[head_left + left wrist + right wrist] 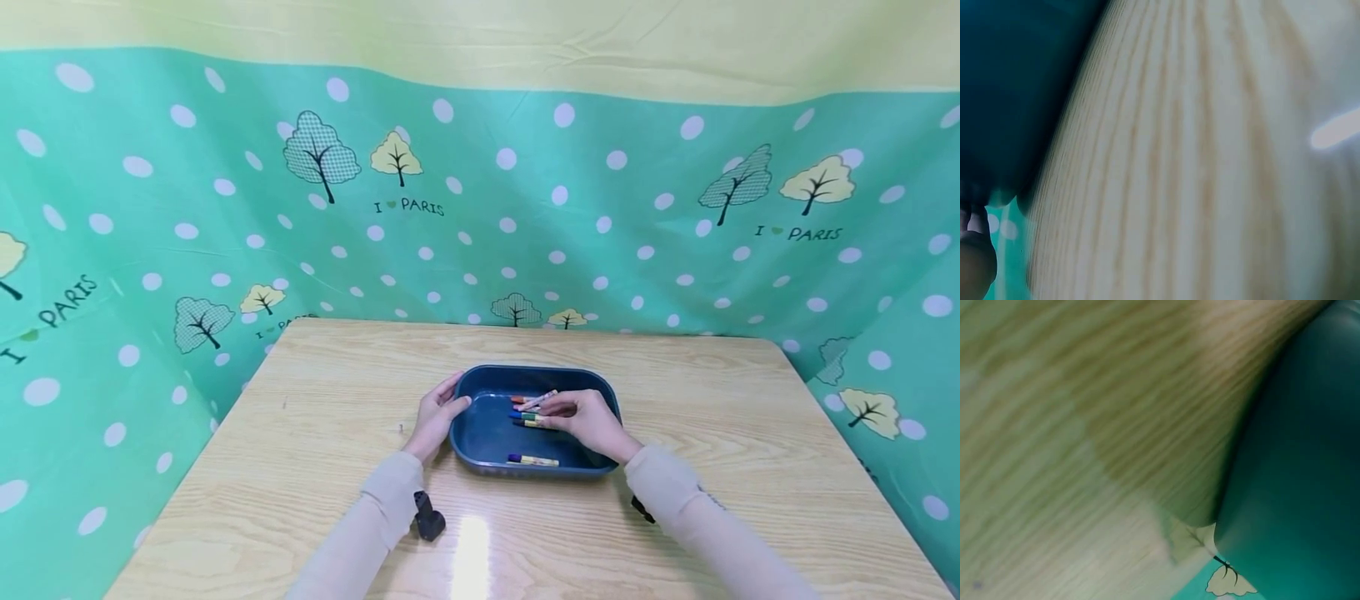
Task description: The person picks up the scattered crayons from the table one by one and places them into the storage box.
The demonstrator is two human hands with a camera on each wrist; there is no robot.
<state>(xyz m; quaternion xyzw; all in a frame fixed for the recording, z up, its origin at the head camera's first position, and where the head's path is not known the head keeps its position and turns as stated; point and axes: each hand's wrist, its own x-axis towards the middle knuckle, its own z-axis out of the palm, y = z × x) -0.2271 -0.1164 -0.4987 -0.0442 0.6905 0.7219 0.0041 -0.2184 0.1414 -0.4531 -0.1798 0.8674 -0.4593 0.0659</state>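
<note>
A dark blue basin (486, 467) with rounded corners stands on the table. My left hand (433, 421) grips its left rim, thumb over the edge and fingers along the outside wall. Reaching over the basin from the right, my right hand (588, 421) pinches a pale crayon (537, 401) tilted up to the right. Under it lie several crayons side by side, among them an orange crayon (517, 399), a blue crayon (515, 414) and a black crayon (519, 422), their right ends partly hidden by my fingers. A purple crayon (534, 460) lies apart near the front wall.
The wooden table (337, 375) carries the basin near its middle. Behind and beside it hangs a green dotted curtain (480, 200). A black wrist mount (429, 518) sits under my left sleeve, close over the tabletop.
</note>
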